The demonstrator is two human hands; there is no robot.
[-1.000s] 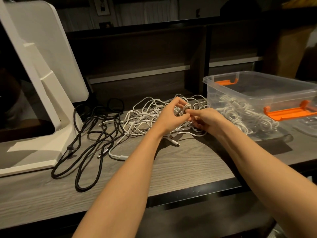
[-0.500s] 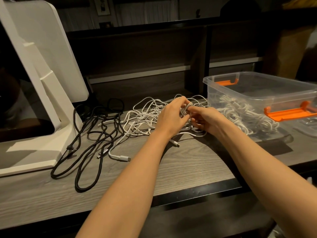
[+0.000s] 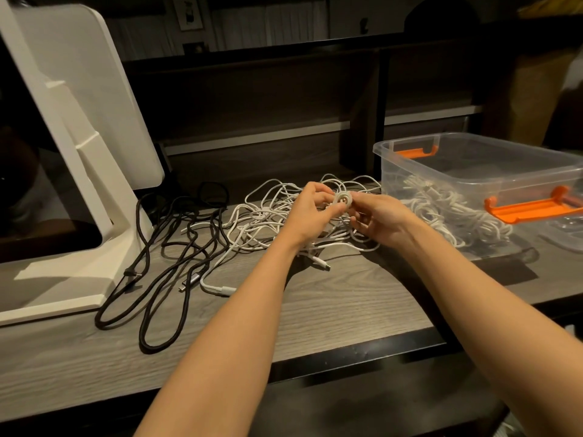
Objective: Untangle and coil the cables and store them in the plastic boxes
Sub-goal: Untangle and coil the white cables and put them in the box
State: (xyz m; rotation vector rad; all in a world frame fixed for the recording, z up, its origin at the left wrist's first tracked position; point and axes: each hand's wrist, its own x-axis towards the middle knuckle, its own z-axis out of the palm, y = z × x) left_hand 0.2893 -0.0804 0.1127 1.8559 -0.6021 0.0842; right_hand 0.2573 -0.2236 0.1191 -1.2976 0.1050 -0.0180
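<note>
White cable coil (image 3: pixel 342 199), a small tight ring of cord, is held up between both hands just above the tangle of loose white cables (image 3: pixel 277 216) that sprawls across the middle of the tabletop (image 3: pixel 347 298). The left hand (image 3: pixel 310 212) pinches the coil's left side, its fingers (image 3: pixel 320 188) curled over the top of the ring and the thumb under it. The right hand (image 3: pixel 378 217) meets the coil from the right, with a fingertip and thumb pinching its edge and the other fingers loosely curled below. Strands from the tangle run beneath both hands, and one white plug end (image 3: pixel 321 264) lies on the wood just in front of the left wrist; another white connector (image 3: pixel 225 290) lies nearer the front edge, to the left.

Left of the white tangle, black cables (image 3: pixel 164 247) lie in long loose loops, reaching to the foot of a white monitor stand (image 3: pixel 94 216) that fills the left side of the view.

To the right of the hands stands a clear plastic box (image 3: pixel 473 159) with orange latches (image 3: pixel 533 208); a heap of coiled white cables (image 3: pixel 448 209) shows through its wall. A second piece of clear plastic (image 3: pixel 564 234) lies at the far right edge, too cropped to identify. Behind the tabletop runs a dark shelf unit (image 3: pixel 268 99).
</note>
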